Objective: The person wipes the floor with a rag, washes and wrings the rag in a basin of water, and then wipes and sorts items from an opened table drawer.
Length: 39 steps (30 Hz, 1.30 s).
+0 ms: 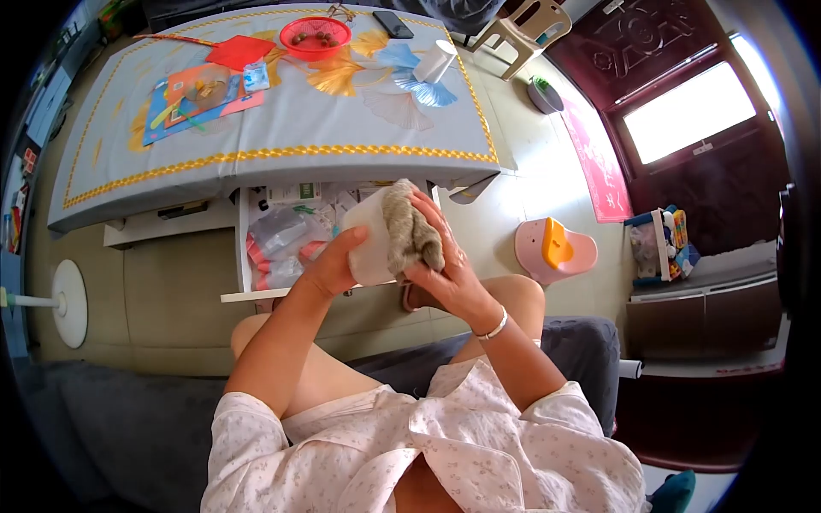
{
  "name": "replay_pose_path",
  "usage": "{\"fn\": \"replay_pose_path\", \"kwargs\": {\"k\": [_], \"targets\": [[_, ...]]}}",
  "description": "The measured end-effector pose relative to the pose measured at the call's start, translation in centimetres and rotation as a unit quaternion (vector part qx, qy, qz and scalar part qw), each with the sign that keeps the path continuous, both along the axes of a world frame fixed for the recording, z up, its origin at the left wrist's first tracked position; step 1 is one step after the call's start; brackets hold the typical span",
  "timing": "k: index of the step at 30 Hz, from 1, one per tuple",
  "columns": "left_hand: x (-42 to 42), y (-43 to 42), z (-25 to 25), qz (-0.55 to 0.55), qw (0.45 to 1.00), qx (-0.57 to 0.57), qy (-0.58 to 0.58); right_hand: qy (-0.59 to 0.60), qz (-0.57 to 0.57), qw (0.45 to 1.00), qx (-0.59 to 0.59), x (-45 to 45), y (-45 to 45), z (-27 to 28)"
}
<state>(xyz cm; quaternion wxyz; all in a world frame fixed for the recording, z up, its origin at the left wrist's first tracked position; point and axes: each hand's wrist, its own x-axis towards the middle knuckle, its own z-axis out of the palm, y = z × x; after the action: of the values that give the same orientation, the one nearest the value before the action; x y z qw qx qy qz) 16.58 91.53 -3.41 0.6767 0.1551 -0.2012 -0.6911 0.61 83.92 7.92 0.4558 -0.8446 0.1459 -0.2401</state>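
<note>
A white, smooth block-like object (366,248), perhaps a container, is held up in front of me above the edge of an open drawer (243,244). My left hand (335,262) grips its near left side, thumb across the face. On its right side lies a rumpled grey-brown cloth (400,224). My right hand (453,278) is wrapped round this cloth and presses it to the white object; part of the palm side is hidden. Below, the drawer holds plastic bags (282,229) and several pink-and-white packages (278,269).
The table (197,175) under a grey cloth bears a red basket (315,53), a red fly swatter (241,53), a phone (393,24) and a white cup-like object (434,61). A pink potty (530,248) stands right on the floor. A white stand base (70,303) is left.
</note>
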Motion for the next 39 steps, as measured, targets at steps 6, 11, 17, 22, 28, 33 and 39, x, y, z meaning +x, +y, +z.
{"fn": "replay_pose_path", "kwargs": {"k": [6, 11, 17, 22, 28, 33, 39], "targets": [[-0.7, 0.8, 0.4, 0.036, 0.999, -0.022, 0.007, 0.069, -0.005, 0.969, 0.237, 4.6, -2.6, 0.3], [0.7, -0.1, 0.7, 0.163, 0.984, 0.012, 0.067, 0.003, 0.018, 0.996, 0.082, 5.2, -1.4, -1.3], [1.6, -0.5, 0.3, 0.158, 0.978, 0.059, 0.121, -0.04, 0.082, 0.994, -0.056, 2.3, 0.7, -1.1], [1.3, -1.1, -0.6, 0.202, 0.97, 0.112, 0.078, -0.047, -0.008, 0.98, 0.191, -2.3, 2.1, -2.7], [1.9, -0.8, 0.5, 0.24, 0.956, 0.149, 0.082, -0.135, -0.192, 0.832, 0.503, -2.7, 1.6, -5.1], [1.8, -1.1, -0.1, 0.229, 0.956, 0.125, 0.136, -0.145, -0.191, 0.799, 0.551, -0.1, 1.2, -5.8], [2.8, -1.4, -1.4, 0.25, 0.958, 0.137, 0.004, -0.193, -0.207, 0.758, 0.588, 1.9, 0.0, -7.3]]}}
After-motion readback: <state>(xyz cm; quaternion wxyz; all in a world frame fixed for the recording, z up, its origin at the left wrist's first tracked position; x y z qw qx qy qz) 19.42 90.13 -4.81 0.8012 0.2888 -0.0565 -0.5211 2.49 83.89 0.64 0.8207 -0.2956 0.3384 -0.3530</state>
